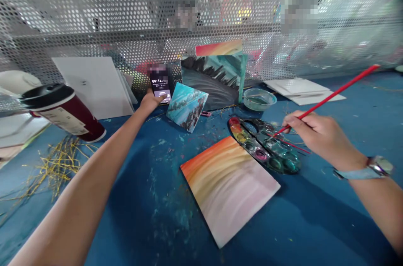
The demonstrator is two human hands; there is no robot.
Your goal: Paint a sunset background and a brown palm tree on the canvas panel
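Observation:
My right hand [324,136], a watch on its wrist, grips a long red paintbrush [341,92] with its handle slanting up to the right. The brush's lower end is over an oval paint palette [278,166], whose wells hold several colours. At the far side of the table my left hand [149,101] is closed on a phone [160,76], thumb across the lower screen; its other fingers are mostly hidden. The screen shows a timer. A canvas [233,186] painted orange, ochre and pale mauve lies in front of the palette. A small blue painting [185,104] leans beside the phone.
A dark landscape painting [214,83] stands against the perforated metal screen [126,1]. Right of it sits a water bowl [258,100], with white boards [305,89] beyond. At left are a tilted red cup [71,115], yellow strands [59,163] and upright white canvases [91,85].

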